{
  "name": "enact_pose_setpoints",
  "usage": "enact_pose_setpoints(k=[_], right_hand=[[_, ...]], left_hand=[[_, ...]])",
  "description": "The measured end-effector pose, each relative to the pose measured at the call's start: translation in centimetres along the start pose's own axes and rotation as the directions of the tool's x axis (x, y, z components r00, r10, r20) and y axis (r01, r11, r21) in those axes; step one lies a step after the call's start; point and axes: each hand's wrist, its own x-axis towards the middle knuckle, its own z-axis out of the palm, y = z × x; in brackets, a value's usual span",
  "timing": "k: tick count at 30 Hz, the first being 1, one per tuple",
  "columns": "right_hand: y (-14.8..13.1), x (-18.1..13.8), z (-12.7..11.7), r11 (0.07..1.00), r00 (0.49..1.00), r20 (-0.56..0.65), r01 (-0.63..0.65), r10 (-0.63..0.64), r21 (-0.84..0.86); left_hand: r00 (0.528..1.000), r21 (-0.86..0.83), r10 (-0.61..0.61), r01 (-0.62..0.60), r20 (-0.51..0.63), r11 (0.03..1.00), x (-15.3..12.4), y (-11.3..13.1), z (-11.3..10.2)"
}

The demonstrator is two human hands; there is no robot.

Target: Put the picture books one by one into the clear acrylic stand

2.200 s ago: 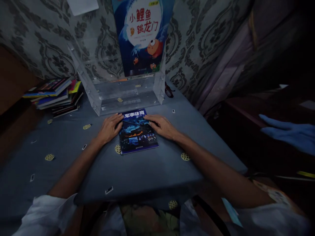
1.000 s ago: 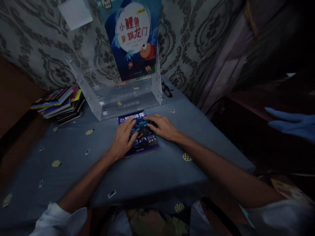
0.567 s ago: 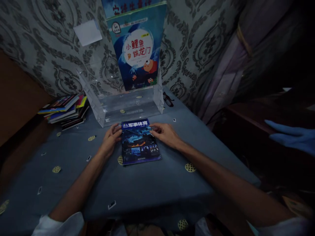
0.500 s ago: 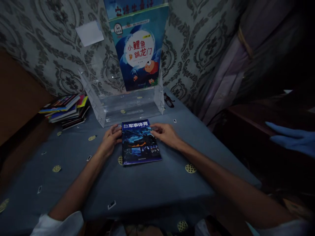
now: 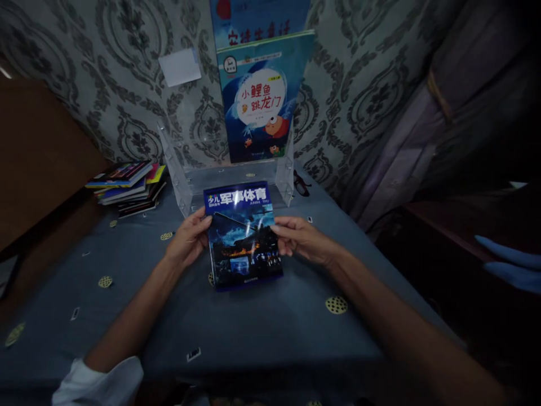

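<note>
Between my two hands is a dark blue book (image 5: 243,242) with a tank on its glossy cover, its top edge tipped up off the table. My left hand (image 5: 188,237) grips its left edge, thumb on the cover. Its right edge is pinched by my right hand (image 5: 302,239), fingers partly behind it. Just beyond the book stands a clear acrylic rack (image 5: 180,175). A blue children's book (image 5: 262,98) with an orange fish leans upright in the rack, in front of another blue book (image 5: 257,17) that is mostly covered.
A stack of books (image 5: 129,189) lies at the left on the patterned blue tablecloth (image 5: 296,332). Eyeglasses (image 5: 301,185) rest right of the rack. A white card (image 5: 180,66) is against the wallpaper. Blue fingers, apparently gloved (image 5: 509,262), show at the right edge.
The tank book has been lifted at its top edge from lying flat, and both hands have closed on its sides. The view has shifted slightly left.
</note>
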Motion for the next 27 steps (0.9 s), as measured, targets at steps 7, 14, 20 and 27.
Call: enact_pose_setpoints(k=[7, 14, 20, 27], right_hand=[[-2.8, -0.4, 1.2, 0.769, 0.871, 0.001, 0.435, -0.492, -0.468], [4.6, -0.3, -1.0, 0.516, 0.892, -0.007, 0.255, -0.452, -0.818], [5.1, -0.2, -1.1, 0.293, 0.888, 0.097, 0.249, -0.450, -0.923], [4.9, 0.9, -1.3, 0.134, 0.899, 0.162, 0.234, -0.406, -0.963]], left_hand=[[0.930, 0.491, 0.284, -0.364, 0.232, 0.792, -2.0, 3.4, 0.1], [0.844, 0.695, -0.082, -0.377, 0.531, 0.612, -1.6, -1.3, -1.1], [0.815, 0.724, -0.099, -0.443, 0.571, 0.528, -1.4, -2.6, -2.4], [0.827, 0.763, -0.105, -0.450, 0.552, 0.464, -0.9, -3.7, -3.7]])
